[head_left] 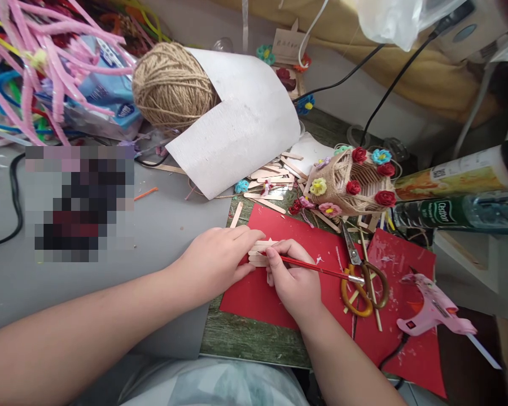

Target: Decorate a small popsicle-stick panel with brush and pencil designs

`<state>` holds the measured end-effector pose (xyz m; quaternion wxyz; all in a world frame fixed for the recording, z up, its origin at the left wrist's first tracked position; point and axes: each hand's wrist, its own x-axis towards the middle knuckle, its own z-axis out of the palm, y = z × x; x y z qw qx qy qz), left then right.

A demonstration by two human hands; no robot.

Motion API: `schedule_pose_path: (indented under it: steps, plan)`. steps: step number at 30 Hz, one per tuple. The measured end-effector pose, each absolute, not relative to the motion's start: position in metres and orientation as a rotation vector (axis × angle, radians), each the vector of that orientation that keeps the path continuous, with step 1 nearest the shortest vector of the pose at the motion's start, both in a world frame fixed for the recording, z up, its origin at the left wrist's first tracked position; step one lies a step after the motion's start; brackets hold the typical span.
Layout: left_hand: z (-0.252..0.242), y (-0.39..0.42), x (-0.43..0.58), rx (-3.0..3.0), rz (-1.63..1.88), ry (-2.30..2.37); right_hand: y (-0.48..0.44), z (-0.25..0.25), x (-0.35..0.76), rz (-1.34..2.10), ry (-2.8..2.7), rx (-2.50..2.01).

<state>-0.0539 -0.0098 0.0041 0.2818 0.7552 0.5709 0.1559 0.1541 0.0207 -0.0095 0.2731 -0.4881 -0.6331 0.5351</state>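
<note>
My left hand (218, 256) lies with its fingers flat and together on a small stack of wooden craft sticks (260, 252), pressing them onto a red paper sheet (254, 293). My right hand (294, 282) is closed round a thin red brush or pencil (322, 270), its tip at the sticks beside my left fingertips. The stick stack is mostly hidden under both hands.
Yellow-handled scissors (362, 282) and a pink glue gun (432, 316) lie on red paper to the right. A stick basket with paper flowers (355, 183), loose sticks (271, 180), a curled white sheet (241, 124), a twine ball (171, 84) and pink pipe cleaners (38, 62) crowd the back. Bottles (461, 211) lie at right.
</note>
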Motion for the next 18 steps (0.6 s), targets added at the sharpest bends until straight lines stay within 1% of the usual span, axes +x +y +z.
schedule_pose_path:
  steps: [9, 18]
  plan:
    - [0.0043, -0.0096, -0.0551, 2.030, 0.406, 1.522, 0.0207, -0.0109, 0.1540, 1.447, -1.692, -1.332]
    - [0.0050, -0.0095, -0.0553, 2.028, 0.395, 1.530, 0.0155, -0.0116, 0.1577, 1.559, -1.492, -1.261]
